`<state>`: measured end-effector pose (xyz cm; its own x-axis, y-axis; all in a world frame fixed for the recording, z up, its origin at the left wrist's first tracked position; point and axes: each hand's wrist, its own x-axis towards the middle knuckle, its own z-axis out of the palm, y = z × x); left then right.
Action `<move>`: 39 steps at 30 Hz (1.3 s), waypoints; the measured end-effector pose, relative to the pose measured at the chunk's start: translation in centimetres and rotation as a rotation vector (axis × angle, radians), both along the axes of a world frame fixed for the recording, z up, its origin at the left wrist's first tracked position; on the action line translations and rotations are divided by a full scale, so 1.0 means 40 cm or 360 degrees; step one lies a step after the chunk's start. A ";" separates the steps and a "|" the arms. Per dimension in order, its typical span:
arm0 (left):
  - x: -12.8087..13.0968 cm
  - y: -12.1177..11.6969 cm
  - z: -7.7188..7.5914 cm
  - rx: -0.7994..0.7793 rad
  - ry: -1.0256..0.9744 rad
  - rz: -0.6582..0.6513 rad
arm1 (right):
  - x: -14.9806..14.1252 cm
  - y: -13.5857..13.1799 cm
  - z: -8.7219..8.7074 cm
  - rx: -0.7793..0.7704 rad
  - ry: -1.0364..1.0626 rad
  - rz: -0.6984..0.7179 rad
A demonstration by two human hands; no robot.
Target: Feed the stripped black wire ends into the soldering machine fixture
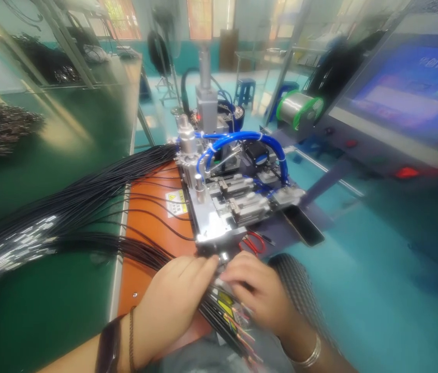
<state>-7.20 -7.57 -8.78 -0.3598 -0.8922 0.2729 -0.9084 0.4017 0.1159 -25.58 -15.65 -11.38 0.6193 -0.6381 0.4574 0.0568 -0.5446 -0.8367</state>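
My left hand [182,295] is at the front of a small metal bench machine [238,197], its fingers pressed together and pointing at the machine's front block. Beside it, my right hand [258,287] is closed in a pinch, thumb against fingers. The fingertips of both hands almost meet below the front block; what they hold is hidden. A bundle of black cables [137,248] runs in from the left and passes beneath my left hand. Between my wrists, stripped cable ends [244,336] show bare copper and coloured cores.
A thick sheaf of black cables [98,181] crosses the green table [87,290] and the orange base plate [137,274]. A phone [304,226] lies right of the machine. A wire spool [298,109] and a control screen [405,98] stand farther right.
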 end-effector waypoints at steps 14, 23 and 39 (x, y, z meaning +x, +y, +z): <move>-0.014 0.006 -0.012 0.0085 0.0106 0.0114 | 0.011 0.021 0.004 0.0234 0.0169 -0.0508; -0.016 -0.004 -0.001 0.0191 0.0221 0.0286 | 0.001 0.013 0.008 -0.0087 0.0353 -0.0086; -0.014 -0.003 -0.005 0.0132 0.0055 0.0112 | 0.019 0.004 0.023 -0.0366 0.0453 -0.0067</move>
